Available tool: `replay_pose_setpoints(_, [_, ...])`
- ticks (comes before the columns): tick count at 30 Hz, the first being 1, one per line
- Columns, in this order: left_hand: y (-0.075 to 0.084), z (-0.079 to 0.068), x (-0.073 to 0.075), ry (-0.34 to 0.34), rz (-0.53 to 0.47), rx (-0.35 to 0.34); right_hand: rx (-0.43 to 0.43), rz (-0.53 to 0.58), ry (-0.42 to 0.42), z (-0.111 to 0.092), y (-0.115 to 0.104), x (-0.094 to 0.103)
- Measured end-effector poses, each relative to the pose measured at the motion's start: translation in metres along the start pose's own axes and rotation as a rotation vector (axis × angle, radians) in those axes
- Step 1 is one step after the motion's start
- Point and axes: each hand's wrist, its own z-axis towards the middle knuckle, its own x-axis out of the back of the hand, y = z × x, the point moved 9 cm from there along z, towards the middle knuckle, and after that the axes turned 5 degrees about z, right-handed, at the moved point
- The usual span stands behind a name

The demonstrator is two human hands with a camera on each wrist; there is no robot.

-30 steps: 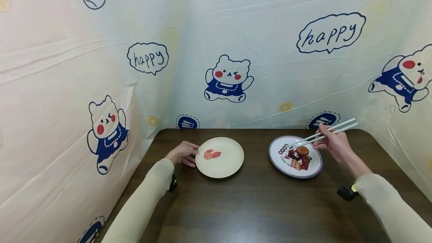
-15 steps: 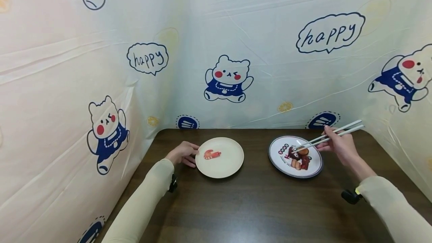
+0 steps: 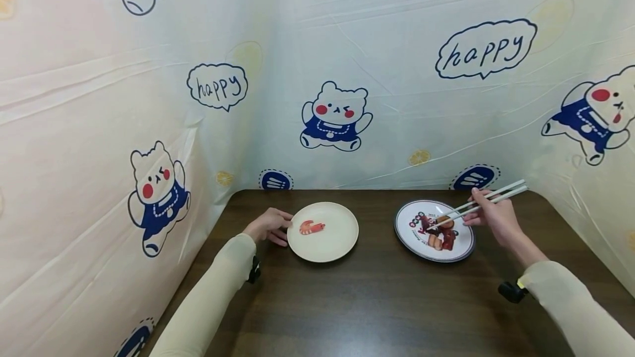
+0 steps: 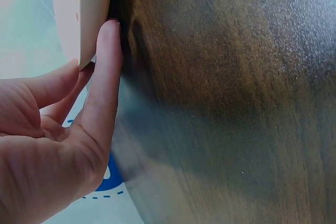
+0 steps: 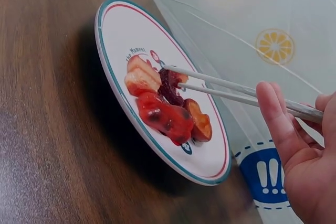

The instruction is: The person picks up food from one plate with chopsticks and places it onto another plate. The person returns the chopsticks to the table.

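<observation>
My left hand (image 3: 270,226) pinches the left edge of a cream plate (image 3: 337,244), thumb at the rim and a finger along the underside in the left wrist view. A pink shrimp (image 3: 311,227) lies on that plate. My right hand (image 3: 498,220) holds a pair of pale chopsticks (image 3: 507,189) over a printed, dark-rimmed plate (image 3: 410,238). In the right wrist view their tips are at a dark red piece of food (image 5: 169,88). Around it sit a glossy red piece (image 5: 165,119), a pale pinkish piece (image 5: 142,77) and a brown round piece (image 5: 199,121).
Both plates stand near the back of a dark wooden table (image 3: 367,302), with a gap between them. A pale printed curtain (image 3: 397,120) hangs behind the table and along its sides. A small black device (image 3: 513,291) is strapped at the right wrist.
The chopsticks have shifted slightly right, then back left and lower, and their tips are now at the dark red piece. The left hand and both plates stay put.
</observation>
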Motion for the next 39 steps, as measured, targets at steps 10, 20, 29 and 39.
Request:
replay_pose_setpoints(10, [0.0,0.001,0.001,0.012,0.013,-0.008,-0.044,-0.024,-0.04,0.002,0.009,-0.015])
replay_pose_setpoints(20, [0.0,0.001,0.0,0.005,0.003,-0.001,-0.063,-0.038,-0.031,0.0,0.018,-0.013])
replay_pose_setpoints(29, [0.0,0.002,0.0,0.006,-0.006,0.001,-0.064,-0.067,-0.045,0.0,0.019,-0.014])
replay_pose_setpoints(39, [-0.001,0.001,0.0,0.004,-0.004,0.005,-0.055,-0.035,-0.041,0.001,0.022,-0.015])
